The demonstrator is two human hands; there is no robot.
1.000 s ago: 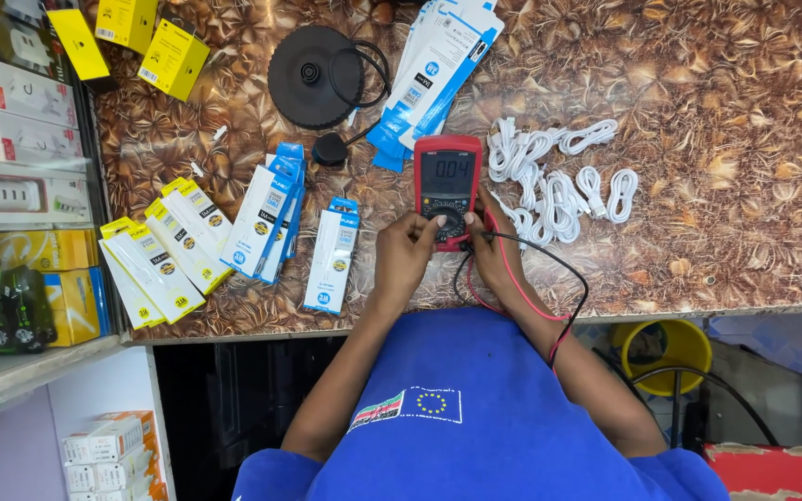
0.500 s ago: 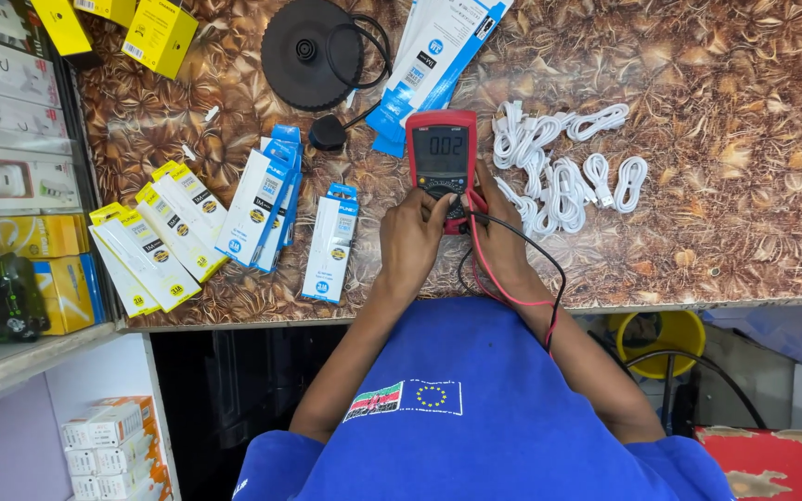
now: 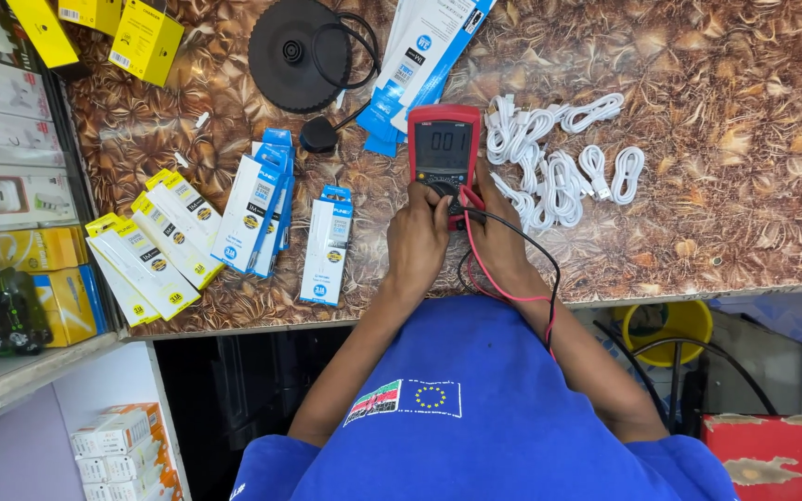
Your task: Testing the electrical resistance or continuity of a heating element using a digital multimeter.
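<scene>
A red multimeter [image 3: 445, 141] with a grey display lies on the brown patterned counter [image 3: 717, 186], straight ahead of me. My left hand [image 3: 416, 238] grips its lower end, fingers curled over the dial. On the other side of that end, my right hand [image 3: 497, 239] closes on the red and black test leads [image 3: 512, 269]. These leads loop back toward my blue shirt. The probe tips are hidden under my fingers.
Several coiled white cables [image 3: 559, 162] lie right of the meter. Blue-and-white boxes [image 3: 327, 243], yellow-and-white boxes [image 3: 155, 250] and a black round kettle base [image 3: 294, 51] with its plug sit to the left. Shelves of boxed goods [image 3: 11, 195] line the far left.
The view has drifted slightly, so everything sits a little higher in frame. Both hands stay at the meter's lower end.
</scene>
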